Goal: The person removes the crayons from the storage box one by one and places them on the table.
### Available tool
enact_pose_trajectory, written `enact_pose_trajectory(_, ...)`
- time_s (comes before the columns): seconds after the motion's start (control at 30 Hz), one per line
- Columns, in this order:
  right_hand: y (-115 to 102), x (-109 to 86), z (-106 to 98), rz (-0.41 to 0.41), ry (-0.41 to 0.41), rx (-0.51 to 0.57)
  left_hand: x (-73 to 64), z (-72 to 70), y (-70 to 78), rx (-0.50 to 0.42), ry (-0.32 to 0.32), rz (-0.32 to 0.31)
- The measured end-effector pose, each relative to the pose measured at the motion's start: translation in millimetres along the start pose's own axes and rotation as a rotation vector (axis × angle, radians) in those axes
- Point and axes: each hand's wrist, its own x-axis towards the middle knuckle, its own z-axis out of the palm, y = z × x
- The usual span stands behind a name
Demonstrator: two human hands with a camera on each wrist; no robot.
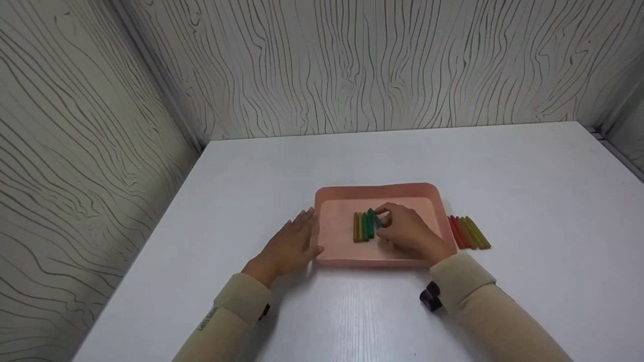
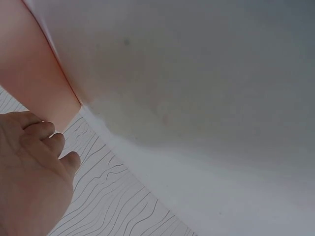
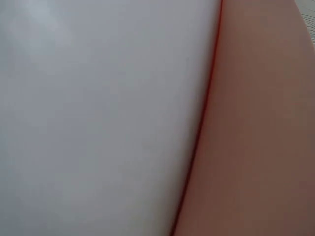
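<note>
**Pink tray, coloured sticks, two hands at work**

Beige sleeves (image 1: 460, 281) come in from the bottom of the frame, and a small black object (image 1: 430, 296) sits on the white table (image 1: 322, 161) just beside the right cuff. Past the cuffs, the left hand (image 1: 292, 246) lies flat with its fingers straight, touching the left wall of the pink tray (image 1: 377, 191) at the centre of the frame; the left wrist view shows the fingertips (image 2: 49, 137) against that pink wall. The right hand (image 1: 407, 229) reaches into the tray from the lower right, its fingers curled and pinching a teal stick (image 1: 375, 219) at the right end of a short row of yellow and green sticks (image 1: 362, 227) lying side by side on the tray floor. To the right of the tray, on the table just beside its wall, lies a second row of sticks (image 1: 469, 232), red through yellow-green. Farthest back, wood-grain walls (image 1: 352, 65) close in the table on three sides.
</note>
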Motion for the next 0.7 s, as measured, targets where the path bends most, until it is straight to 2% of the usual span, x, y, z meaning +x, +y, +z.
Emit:
enact_pose_trajectory(0.2,-7,-2.8,-8,0.03,-0.003,0.085,0.8,-0.2,-1.5,0.004,-0.004,0.006)
enact_pose_trajectory(0.27,-8,-3.1,-13,0.023,-0.004,0.079,0.8,0.0,-1.9,0.006,0.0,0.012)
enact_pose_trajectory(0.37,-10,-3.1,-21,-0.024,0.017,0.05,0.5,-0.3,-2.0,0.009,0.0,0.019)
enact_pose_trajectory(0.57,-7,-3.2,-40,-0.2,0.067,0.001,-0.9,-1.2,-1.9,-0.011,-0.003,0.031)
enact_pose_trajectory(0.7,-5,-5.3,-55,-0.204,0.084,-0.06,-1.3,-1.4,-1.9,-0.012,0.001,0.038)
